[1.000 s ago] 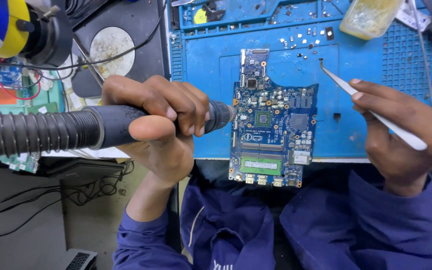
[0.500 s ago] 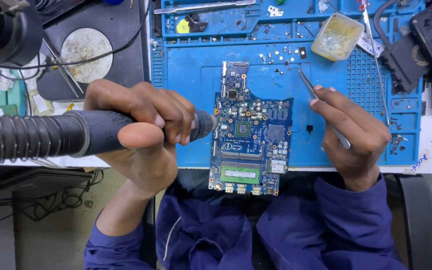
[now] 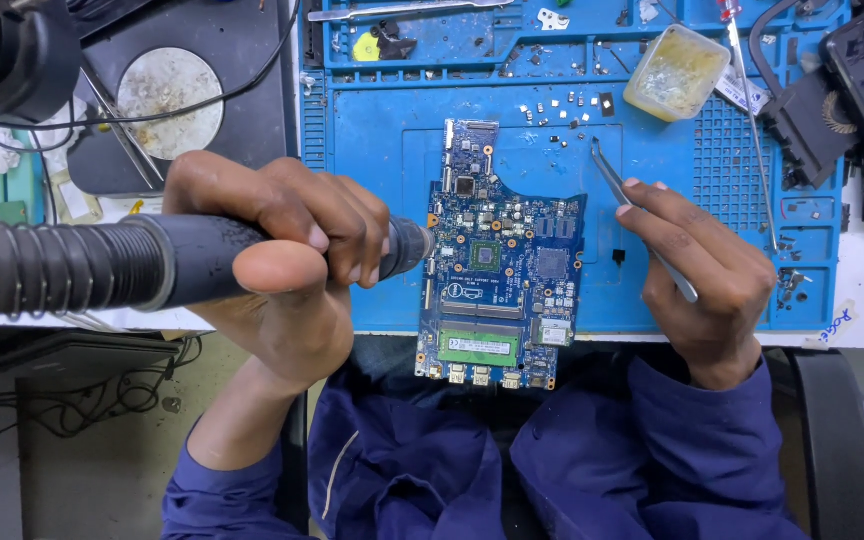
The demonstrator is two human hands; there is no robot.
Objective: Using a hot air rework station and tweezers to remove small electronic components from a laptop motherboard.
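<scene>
A blue laptop circuit board [image 3: 500,262] lies on a blue work mat [image 3: 372,130], its near end hanging over the bench edge above my lap. My left hand [image 3: 272,250] grips a black hot-air handle [image 3: 182,262] with a ribbed hose. The metal nozzle of the handle touches or nearly touches the board's left edge. My right hand [image 3: 697,270] holds silver tweezers [image 3: 617,185] just right of the board, tips pointing up and away over the mat.
A yellowish plastic tub [image 3: 677,72] sits at the mat's back right beside a thin screwdriver [image 3: 750,120]. Small loose parts [image 3: 562,108] lie above the board. A round grey pad [image 3: 170,102] on a black block and cables stand at the left. A black fan part [image 3: 820,115] is on the right.
The view has shifted, so the board now sits nearer the centre. My right hand has drawn in with the tweezers to the board's right edge. The nozzle stays at the board's left edge.
</scene>
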